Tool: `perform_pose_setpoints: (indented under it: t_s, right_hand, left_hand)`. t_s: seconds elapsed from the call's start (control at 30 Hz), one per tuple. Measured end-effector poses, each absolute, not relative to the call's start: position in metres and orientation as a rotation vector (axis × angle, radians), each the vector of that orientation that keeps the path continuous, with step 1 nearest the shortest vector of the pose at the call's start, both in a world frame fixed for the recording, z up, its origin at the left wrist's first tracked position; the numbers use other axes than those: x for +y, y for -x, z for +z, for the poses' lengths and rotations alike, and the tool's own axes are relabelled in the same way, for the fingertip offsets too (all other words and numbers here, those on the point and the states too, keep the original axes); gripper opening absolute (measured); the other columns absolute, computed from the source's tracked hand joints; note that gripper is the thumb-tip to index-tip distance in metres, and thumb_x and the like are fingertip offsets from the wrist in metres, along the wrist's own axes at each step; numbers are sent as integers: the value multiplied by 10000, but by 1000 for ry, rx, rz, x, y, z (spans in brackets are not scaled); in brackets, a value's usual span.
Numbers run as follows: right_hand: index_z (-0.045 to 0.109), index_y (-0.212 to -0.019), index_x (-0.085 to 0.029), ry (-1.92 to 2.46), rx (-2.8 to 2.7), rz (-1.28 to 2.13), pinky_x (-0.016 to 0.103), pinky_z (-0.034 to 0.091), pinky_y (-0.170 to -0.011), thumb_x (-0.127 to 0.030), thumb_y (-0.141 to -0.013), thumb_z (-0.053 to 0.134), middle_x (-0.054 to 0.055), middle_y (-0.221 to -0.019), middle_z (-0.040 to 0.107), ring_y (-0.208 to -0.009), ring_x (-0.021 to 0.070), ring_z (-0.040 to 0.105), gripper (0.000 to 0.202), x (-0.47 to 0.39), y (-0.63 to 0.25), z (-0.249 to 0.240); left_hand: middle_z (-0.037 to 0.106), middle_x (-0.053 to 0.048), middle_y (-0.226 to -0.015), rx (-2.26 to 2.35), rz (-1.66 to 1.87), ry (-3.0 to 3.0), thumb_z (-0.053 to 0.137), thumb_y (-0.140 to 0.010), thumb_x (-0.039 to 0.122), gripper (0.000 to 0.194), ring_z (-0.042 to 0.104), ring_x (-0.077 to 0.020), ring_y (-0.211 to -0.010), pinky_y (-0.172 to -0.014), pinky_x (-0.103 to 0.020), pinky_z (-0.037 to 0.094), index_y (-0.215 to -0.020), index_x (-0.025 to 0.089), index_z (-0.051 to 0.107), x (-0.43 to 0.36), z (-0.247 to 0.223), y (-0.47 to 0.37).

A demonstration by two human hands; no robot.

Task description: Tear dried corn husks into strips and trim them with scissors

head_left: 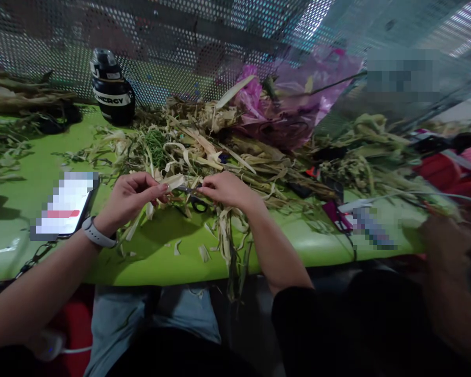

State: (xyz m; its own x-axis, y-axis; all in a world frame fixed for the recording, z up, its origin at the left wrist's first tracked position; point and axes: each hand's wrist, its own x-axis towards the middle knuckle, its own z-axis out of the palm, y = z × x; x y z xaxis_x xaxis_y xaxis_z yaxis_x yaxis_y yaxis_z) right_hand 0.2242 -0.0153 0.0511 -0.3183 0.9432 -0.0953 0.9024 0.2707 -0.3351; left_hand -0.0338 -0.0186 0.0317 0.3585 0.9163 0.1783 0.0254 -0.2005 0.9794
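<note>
My left hand [135,198], with a pale band on the wrist, pinches a pale strip of dried husk [173,183] between thumb and fingers. To its right, my right hand [228,189] is closed on a small pair of dark-handled scissors [199,204], whose blades point left toward the strip. Whether the blades touch the strip is too small to tell. Behind both hands lies a heap of dried husks and stalks [204,141]. A bunch of husk strips [228,235] hangs over the table's front edge below my right hand.
The green table [137,267] carries a lit phone [65,204] at left and a black bottle [112,94] behind. A pink plastic bag [294,110] stands beyond the heap, before a perforated metal screen [157,47]. Another person's hand [447,241] is blurred at far right, near a second phone [372,228].
</note>
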Motion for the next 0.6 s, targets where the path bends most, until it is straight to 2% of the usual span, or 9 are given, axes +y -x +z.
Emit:
perform_pose_setpoints:
  t_s: [0.17, 0.33, 0.5, 0.6]
  right_hand:
    - [660, -745, -165, 1714, -2192, 380, 256, 339, -605, -340, -915, 499, 10, -543, 622, -519, 118, 532, 293, -19, -221, 57]
    - [608, -661, -172, 1667, -2142, 374, 266, 348, -581, -329, -857, 586, 13, -538, 602, -527, 127, 514, 253, -15, -221, 50]
    - [605, -875, -182, 1202, -1942, 1093, 234, 445, -550, -503, -864, 593, 15, -761, 678, -569, 107, 596, 321, -26, -204, 49]
    - [585, -842, -182, 1085, -1990, 1236, 222, 447, -523, -487, -856, 620, -20, -673, 626, -529, 94, 576, 308, -33, -194, 50]
  left_hand:
    - [713, -46, -638, 843, 1019, -1545, 755, -769, 351, 237, 620, -130, -536, -511, -230, 490, -673, 163, 648, -21, 34, 33]
    - [710, -48, -635, 838, 992, -1559, 760, -764, 329, 229, 620, -129, -533, -510, -226, 490, -663, 157, 649, -22, 35, 33]
    - [705, -45, -632, 810, 895, -1611, 755, -768, 358, 255, 601, -109, -524, -497, -203, 463, -677, 141, 657, -22, 32, 32]
    - [690, -36, -620, 806, 800, -1666, 744, -776, 380, 277, 583, -95, -520, -491, -189, 443, -677, 137, 655, -21, 32, 31]
